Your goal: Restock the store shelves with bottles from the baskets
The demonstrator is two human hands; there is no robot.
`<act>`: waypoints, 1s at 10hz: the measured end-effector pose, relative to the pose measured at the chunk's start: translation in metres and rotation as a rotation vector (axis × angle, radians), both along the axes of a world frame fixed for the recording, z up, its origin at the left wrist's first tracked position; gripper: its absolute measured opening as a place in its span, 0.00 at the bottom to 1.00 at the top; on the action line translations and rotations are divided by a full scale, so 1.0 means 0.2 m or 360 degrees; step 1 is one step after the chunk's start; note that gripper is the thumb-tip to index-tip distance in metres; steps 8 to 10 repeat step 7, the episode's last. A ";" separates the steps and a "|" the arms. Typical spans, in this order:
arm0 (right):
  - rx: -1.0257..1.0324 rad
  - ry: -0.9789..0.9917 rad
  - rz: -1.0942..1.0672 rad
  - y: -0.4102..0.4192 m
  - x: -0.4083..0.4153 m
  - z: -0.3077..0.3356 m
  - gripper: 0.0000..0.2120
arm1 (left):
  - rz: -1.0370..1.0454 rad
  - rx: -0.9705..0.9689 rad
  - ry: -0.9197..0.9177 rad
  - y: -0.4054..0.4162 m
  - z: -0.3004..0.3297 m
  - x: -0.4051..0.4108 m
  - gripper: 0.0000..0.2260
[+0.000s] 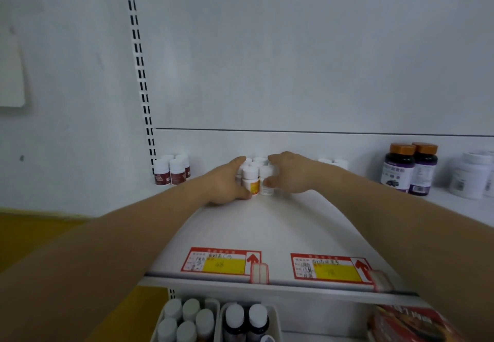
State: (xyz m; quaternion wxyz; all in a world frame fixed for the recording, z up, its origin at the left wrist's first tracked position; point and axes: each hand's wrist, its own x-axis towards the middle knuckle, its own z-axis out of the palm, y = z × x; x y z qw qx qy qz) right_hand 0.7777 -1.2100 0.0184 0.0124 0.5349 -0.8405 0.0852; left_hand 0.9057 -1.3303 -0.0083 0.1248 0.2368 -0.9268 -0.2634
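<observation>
A cluster of small white bottles (254, 174) with white caps stands at the back of the white shelf (256, 229); the front one carries a yellow-orange label. My left hand (227, 183) cups the cluster's left side, thumb low against the labelled bottle. My right hand (291, 173) wraps the cluster's right side, thumb and fingers round the front right bottle (266, 181). Both arms reach forward over the shelf.
Several white bottles with dark red labels (172, 170) stand at the shelf's left end. Two purple bottles with orange caps (410, 167) and large white jars (471, 175) stand on the right. Price tags (222, 261) line the front edge. Below, baskets hold white-capped bottles (184, 320) and dark bottles (246, 320).
</observation>
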 end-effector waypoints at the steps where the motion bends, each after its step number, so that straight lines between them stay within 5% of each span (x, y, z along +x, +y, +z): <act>1: -0.0004 0.0000 0.0000 -0.02 -0.02 -0.02 0.18 | -0.0025 -0.0002 0.0014 0.00 -0.01 -0.02 0.39; 10: -0.0131 -0.0038 -0.0015 0.02 -0.01 -0.06 0.29 | 0.0005 -0.0151 -0.0172 0.06 0.06 0.10 0.38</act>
